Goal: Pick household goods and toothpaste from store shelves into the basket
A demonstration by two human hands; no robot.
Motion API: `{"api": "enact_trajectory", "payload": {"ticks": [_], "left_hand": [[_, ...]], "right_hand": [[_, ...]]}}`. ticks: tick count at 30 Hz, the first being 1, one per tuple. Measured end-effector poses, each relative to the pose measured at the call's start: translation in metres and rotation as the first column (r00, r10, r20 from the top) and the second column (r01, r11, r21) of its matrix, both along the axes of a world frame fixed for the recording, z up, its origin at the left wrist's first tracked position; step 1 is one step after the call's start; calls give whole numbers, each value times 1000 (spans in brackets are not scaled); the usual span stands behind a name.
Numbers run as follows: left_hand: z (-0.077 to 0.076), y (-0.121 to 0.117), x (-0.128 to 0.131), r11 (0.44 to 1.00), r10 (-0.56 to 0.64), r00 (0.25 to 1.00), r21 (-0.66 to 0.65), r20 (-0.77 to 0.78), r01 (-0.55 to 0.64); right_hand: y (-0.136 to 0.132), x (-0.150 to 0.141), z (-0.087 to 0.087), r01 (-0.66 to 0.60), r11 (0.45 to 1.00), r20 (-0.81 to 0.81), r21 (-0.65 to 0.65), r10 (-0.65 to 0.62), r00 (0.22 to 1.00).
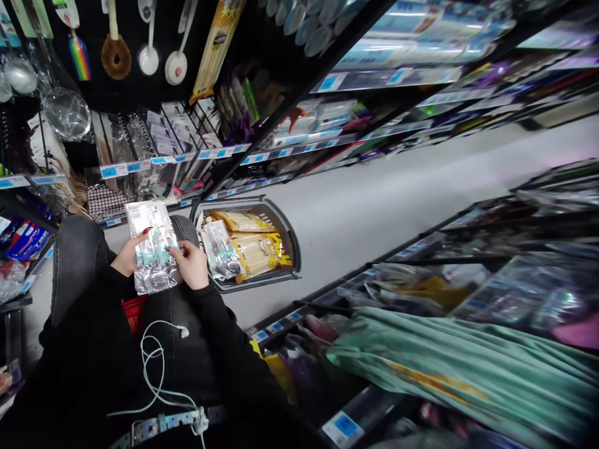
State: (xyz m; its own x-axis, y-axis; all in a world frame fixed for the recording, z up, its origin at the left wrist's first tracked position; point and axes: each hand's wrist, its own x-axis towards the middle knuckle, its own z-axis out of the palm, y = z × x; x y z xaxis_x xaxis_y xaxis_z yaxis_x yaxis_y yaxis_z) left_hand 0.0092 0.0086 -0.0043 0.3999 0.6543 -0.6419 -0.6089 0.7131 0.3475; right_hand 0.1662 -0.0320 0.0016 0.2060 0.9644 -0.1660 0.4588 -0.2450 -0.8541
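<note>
Between my two hands is a clear plastic packet [156, 274] with a white card and pale teal pieces inside; exactly what it contains I cannot make out. My left hand [126, 254] grips its left edge, the thumb lying over the front. On the right edge, the fingers of my right hand [191, 262] pinch the plastic. The packet is above my knees. Just right of my right hand stands a grey shopping basket [296, 246] on the floor. In it lie yellow packs of chopsticks [257, 254] and a similar white and teal packet [219, 249].
Ahead, a shelf rack carries hanging ladles, a round brush [116, 57] and a strainer [67, 112]. A pale aisle floor [346, 209] runs to the upper right. Bagged goods and a green cloth item [449, 355] line the right shelf. White earphones [159, 368] dangle over my lap.
</note>
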Motion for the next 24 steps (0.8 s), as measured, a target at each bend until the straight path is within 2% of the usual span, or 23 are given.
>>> {"api": "enact_trajectory", "payload": {"ticks": [2, 5, 8, 11, 13, 16, 19, 22, 24], "left_hand": [[1, 1, -1, 1000, 22, 1000, 13, 4, -22], [0, 1, -1, 993, -6, 997, 118, 82, -4], [-3, 1, -2, 981, -55, 992, 190, 117, 32], [-2, 0, -3, 979, -66, 992, 200, 104, 44], [0, 0, -3, 979, -63, 993, 201, 99, 42], [2, -1, -3, 977, -62, 994, 208, 91, 42], [2, -1, -3, 973, -69, 994, 224, 86, 49], [1, -1, -3, 972, -71, 994, 228, 82, 51], [1, -1, -3, 974, -67, 995, 220, 77, 49]], "right_hand": [[0, 6, -2, 50, 997, -50, 54, -47, 998], [1, 17, -2, 100, 989, -174, 109, -80, 982], [-1, 25, 4, 107, 982, -257, 155, -65, 964], [-5, 30, 13, 113, 979, -310, 169, -55, 949], [-9, 33, 17, 85, 990, -457, 112, -24, 889], [-15, 39, 15, -78, 997, -728, 1, 54, 684], [-19, 43, 3, -159, 987, -834, 21, 105, 541], [-21, 40, -8, -146, 988, -853, 58, 125, 507], [-21, 39, -9, -146, 987, -833, 60, 130, 538]]}}
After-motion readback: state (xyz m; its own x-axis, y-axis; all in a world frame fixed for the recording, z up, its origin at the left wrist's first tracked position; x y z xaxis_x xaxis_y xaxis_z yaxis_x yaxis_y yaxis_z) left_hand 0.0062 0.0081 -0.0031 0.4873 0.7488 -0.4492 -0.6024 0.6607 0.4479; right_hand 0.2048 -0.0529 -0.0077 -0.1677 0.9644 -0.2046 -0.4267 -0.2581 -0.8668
